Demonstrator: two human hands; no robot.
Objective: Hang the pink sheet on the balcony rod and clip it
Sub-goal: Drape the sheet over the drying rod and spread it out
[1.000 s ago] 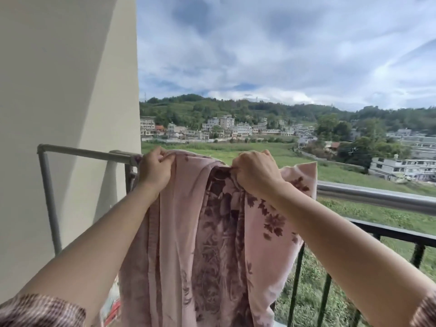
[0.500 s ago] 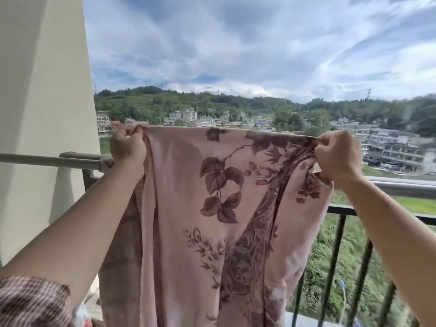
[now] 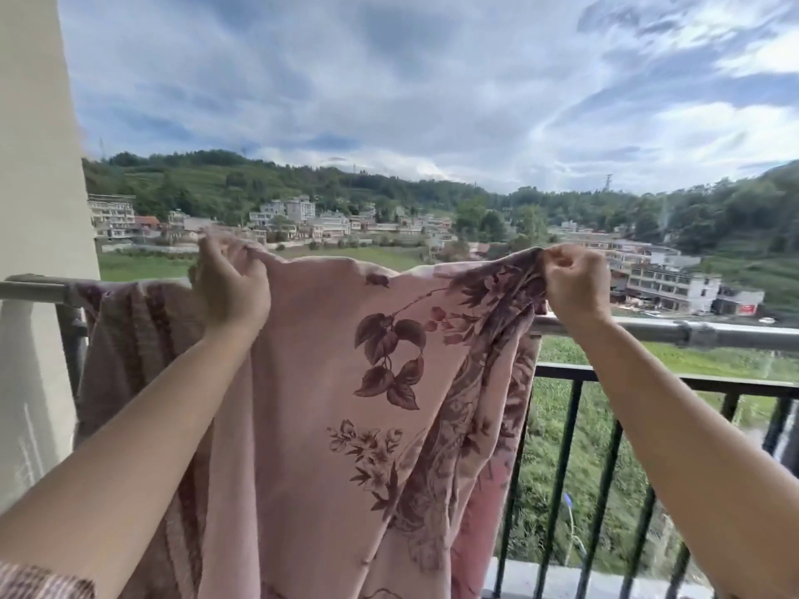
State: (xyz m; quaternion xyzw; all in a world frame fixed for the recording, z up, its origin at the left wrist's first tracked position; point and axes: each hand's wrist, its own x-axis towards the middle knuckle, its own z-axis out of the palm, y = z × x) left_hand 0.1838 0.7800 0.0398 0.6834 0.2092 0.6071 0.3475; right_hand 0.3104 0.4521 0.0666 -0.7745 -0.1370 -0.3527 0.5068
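Observation:
The pink sheet [image 3: 311, 404], printed with dark maroon leaves and flowers, hangs in front of me over the grey metal balcony rod [image 3: 674, 332]. My left hand [image 3: 231, 287] grips its top edge on the left, just above the rod. My right hand [image 3: 573, 287] pinches the top edge on the right, bunching the cloth there. The stretch of edge between my hands sags slightly. More of the sheet drapes over the rod to the left of my left hand. No clip is in view.
A cream wall [image 3: 39, 209] stands at the left, where the rod [image 3: 30, 289] ends. Below the rod runs a black railing [image 3: 648, 380] with vertical bars. Beyond lie fields, houses and hills.
My hands have moved farther apart along the top edge, spreading the sheet wider across the rod. The view has swung a little to the right.

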